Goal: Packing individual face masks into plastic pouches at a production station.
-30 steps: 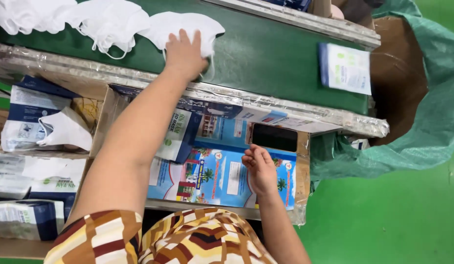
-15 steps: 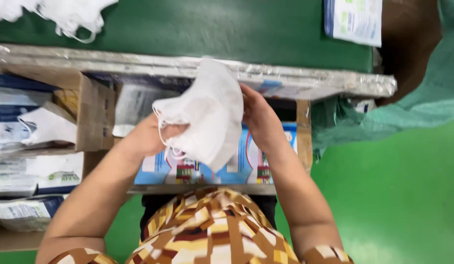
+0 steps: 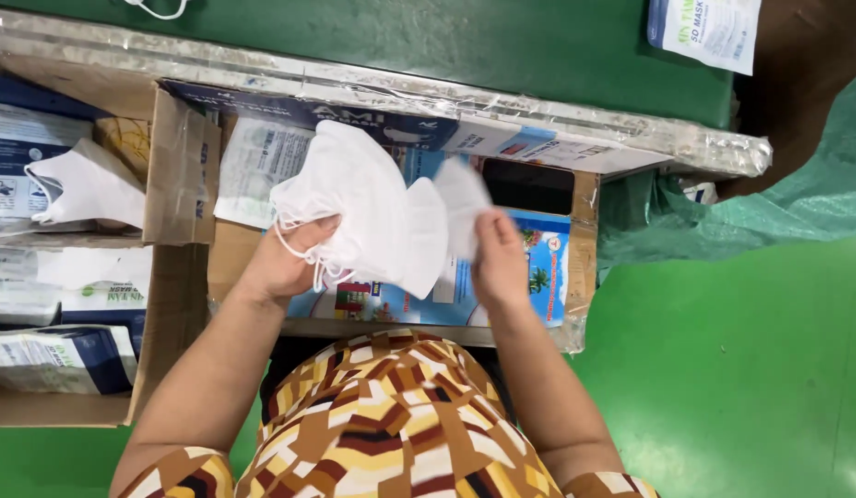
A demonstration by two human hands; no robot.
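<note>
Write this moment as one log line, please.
left hand: holds masks | right hand: pinches one mask edge | under: open box

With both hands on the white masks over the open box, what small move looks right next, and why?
Probably peel the front mask free with the right hand. The left hand grips a fanned stack of white masks by their ear loops, while the right pinches only the edge of the outermost one, above the printed box.

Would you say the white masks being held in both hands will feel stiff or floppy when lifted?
Probably floppy and light: the white masks bend and fan out in the left hand. One edge curls where the right hand pinches it. The thin ear loops dangle, so they may snag.
</note>
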